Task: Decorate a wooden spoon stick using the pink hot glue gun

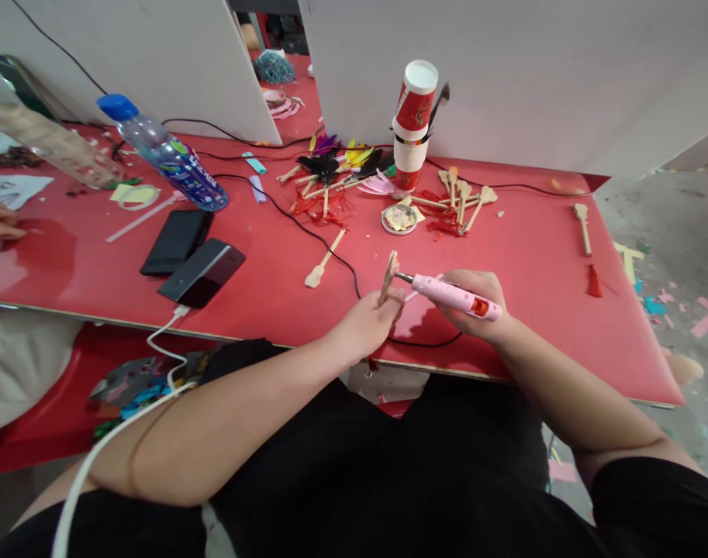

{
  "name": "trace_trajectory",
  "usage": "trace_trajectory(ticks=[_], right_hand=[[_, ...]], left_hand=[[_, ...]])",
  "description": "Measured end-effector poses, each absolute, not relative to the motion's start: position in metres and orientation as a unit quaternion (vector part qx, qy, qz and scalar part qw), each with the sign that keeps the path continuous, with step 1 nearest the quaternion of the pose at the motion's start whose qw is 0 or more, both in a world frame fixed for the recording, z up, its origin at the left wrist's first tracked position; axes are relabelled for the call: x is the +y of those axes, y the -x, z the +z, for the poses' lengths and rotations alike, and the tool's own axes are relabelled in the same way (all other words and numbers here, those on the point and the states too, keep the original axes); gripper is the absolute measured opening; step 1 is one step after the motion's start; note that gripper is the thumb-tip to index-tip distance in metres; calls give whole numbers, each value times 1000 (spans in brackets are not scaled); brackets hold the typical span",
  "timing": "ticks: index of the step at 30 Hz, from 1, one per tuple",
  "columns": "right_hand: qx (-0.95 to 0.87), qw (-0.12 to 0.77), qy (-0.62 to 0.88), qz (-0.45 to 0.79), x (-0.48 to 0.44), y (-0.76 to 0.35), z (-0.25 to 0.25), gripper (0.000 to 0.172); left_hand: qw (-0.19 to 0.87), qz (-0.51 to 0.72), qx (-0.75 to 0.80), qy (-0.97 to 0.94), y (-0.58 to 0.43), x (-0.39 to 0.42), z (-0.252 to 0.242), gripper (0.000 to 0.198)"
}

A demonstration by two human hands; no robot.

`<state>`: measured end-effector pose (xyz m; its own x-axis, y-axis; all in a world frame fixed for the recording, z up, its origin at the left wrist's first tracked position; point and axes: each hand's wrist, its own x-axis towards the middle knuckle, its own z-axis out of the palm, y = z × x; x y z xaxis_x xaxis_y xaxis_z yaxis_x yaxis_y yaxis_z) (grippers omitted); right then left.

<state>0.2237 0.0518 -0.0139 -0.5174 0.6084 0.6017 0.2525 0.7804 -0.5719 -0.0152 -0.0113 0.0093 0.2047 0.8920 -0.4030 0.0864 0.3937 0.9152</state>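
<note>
A carved wooden stick (389, 273) stands nearly upright above the middle of the near edge of the red surface (533, 263), pinched narrowly in the fingers of the left hand (380, 316). The right hand (485, 282) is wrapped around a pink glue gun (447, 293), whose metal nozzle (405, 277) meets, or almost meets, the stick's broad head. The nozzle is near the left fingertips, so a slip of either hand could bring it onto skin, a likely burn if it is hot; its temperature cannot be seen.

A black cable (308, 225) crosses a loose wooden stick (315, 276) left of the hands, and a tug on it might drag that piece. Beyond, a round dish (400, 220) holds pale bits, beside a cluster of sticks with red threads (463, 198). Stacked paper cups (412, 155) rise near the far edge and could topple if knocked; feather-trimmed sticks (326, 174) lie to their left.

Toward the near edge on the left, a white cord (176, 316) hangs from a dark device (202, 273) and passes over the left forearm; an arm catching it could pull the device off. One tasselled stick (582, 229) lies alone near the right edge.
</note>
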Motion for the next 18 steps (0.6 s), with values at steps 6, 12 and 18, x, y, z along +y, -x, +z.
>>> trace_trajectory(ticks=[6, 12, 18], right_hand=[[-860, 406, 181, 249, 50, -221, -14, 16], [-866, 401, 186, 235, 49, -222, -15, 20], [-873, 409, 133, 229, 51, -222, -12, 27]], left_hand=[[600, 386, 571, -407, 16, -2, -4, 47], [629, 390, 559, -373, 12, -2, 1, 46], [669, 386, 551, -316, 8, -5, 12, 47]])
